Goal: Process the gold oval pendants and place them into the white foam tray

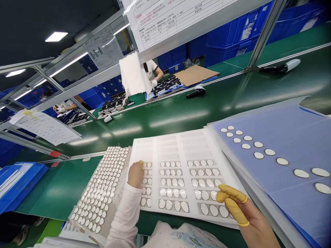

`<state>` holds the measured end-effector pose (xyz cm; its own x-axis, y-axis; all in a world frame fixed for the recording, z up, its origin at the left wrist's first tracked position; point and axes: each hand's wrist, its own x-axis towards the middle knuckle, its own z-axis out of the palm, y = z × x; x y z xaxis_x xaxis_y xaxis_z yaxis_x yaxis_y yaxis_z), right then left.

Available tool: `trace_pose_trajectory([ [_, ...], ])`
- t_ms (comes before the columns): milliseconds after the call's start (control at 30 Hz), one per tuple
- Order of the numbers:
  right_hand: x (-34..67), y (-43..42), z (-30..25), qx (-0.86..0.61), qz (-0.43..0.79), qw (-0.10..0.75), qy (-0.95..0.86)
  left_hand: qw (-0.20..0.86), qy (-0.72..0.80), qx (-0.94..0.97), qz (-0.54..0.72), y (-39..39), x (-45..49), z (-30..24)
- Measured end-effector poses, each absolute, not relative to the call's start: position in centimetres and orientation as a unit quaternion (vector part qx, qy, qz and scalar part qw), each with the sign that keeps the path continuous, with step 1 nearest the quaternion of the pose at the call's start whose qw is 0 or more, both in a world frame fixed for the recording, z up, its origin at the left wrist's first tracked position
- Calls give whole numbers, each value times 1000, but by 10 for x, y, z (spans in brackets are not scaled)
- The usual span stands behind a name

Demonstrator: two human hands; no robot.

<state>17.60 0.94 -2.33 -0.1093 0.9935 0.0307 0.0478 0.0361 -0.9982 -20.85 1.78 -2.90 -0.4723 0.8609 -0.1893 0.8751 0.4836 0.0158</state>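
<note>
Discs (169, 193) sit beneath the left hand's (136, 175) fingers, their pinch hidden from me. Over others, the right hand's (252, 217) fingers bunch close, any hold unclear.

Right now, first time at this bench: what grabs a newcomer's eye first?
Likely the white foam tray in the center, its slots holding rows of white ovals. Next, yellow finger cots on the right hand, near the tray's right column; the left hand is at its left column. Flanking the tray: densely packed ovals at left, a blue sheet with loosely spaced ovals at right.
</note>
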Motion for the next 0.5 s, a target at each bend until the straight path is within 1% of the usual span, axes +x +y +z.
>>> trace_pose_trajectory([
  [367, 170, 10, -35, -488, 562, 437, -505, 102, 834, 542, 21, 10, -214, -42],
  [500, 172, 9, -37, -512, 574, 404, -495, 100, 833, 543, 26, 10, -212, -46],
])
